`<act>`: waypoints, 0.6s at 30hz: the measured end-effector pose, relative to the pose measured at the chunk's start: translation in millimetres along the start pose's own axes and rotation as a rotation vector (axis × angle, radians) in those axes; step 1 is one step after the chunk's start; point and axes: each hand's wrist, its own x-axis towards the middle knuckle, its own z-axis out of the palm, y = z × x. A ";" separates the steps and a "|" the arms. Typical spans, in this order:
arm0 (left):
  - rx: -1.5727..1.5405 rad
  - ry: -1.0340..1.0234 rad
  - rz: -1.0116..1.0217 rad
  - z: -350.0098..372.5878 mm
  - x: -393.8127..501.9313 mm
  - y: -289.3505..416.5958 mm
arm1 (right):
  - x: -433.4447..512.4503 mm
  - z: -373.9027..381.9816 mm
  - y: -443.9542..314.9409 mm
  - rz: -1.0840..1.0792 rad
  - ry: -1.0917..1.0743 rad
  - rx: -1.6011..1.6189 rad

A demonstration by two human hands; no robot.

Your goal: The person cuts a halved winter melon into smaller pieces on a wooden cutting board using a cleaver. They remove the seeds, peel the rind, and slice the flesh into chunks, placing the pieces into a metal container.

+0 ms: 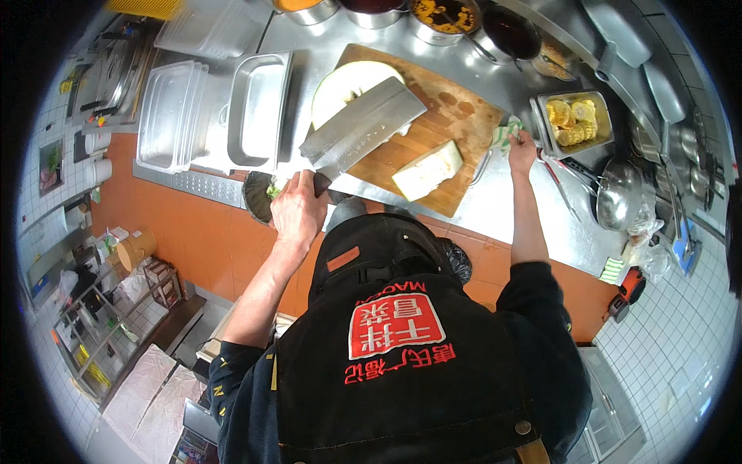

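My left hand grips the handle of a broad steel cleaver. Its flat blade slants up and right over a wooden cutting board. Behind the blade, partly covered by it, lies a large cut piece of white-fleshed winter melon. A smaller melon block rests near the board's front right. At the board's right side, my right hand holds a green-and-white striped cloth.
A steel pan and stacked clear plastic containers stand at left. A bin with scraps is below my left hand. Sauce pots line the back. Corn pieces fill a container at right, near a red-handled tool and a metal bowl.
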 end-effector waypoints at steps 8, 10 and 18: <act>0.015 0.039 0.257 23.8 50.2 104.2 | -101.8 -33.2 -194.0 -0.656 -0.017 -0.026; 0.005 0.070 0.420 29.4 62.3 130.6 | -116.4 -3.8 -215.9 -0.696 -0.189 -0.012; 0.032 -0.033 0.479 21.1 55.3 103.6 | -60.3 -49.7 -101.0 -0.404 -0.051 -0.347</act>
